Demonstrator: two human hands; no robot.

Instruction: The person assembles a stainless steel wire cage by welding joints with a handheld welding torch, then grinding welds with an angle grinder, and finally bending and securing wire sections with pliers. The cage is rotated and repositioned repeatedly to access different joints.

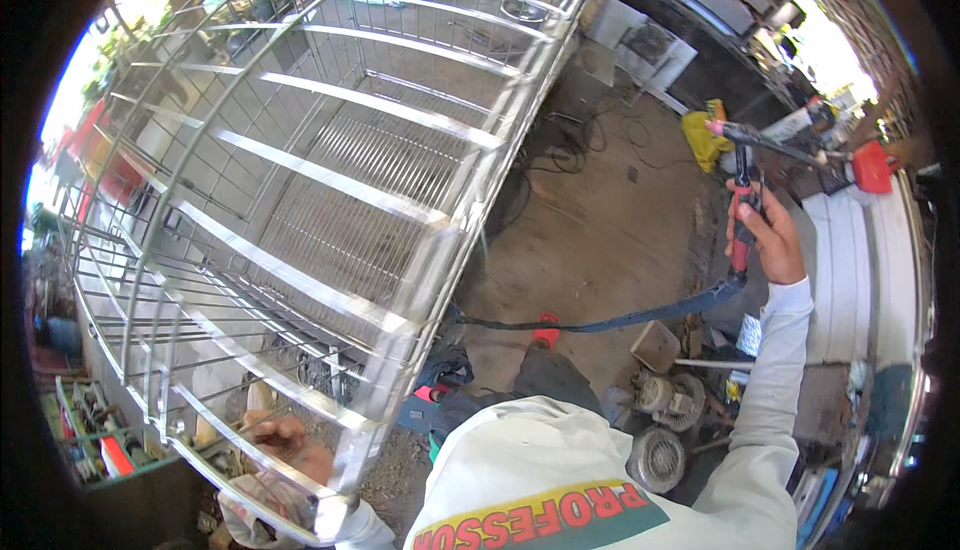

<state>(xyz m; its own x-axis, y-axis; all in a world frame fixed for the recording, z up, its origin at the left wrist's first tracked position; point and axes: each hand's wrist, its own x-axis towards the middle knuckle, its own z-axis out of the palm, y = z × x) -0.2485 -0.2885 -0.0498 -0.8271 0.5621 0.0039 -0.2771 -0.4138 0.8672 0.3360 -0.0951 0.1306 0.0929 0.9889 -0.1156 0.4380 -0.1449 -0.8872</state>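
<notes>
Above a brown workshop floor [600, 220], the right hand [770, 235] grasps a red-and-black torch [741, 254] well right of the wire rack [340, 176], behind whose lower bars the left hand [285, 442] shows, its grip indeterminable.

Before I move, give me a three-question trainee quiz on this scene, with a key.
1. Which of the person's hands holds the torch?
2. True or false: in the picture, the wire cage lies to the right of the torch.
3. What colour is the cable running from the torch? A) yellow B) dark blue C) white

Key: 1. The right hand. 2. False; it lies to the left. 3. B.
</notes>
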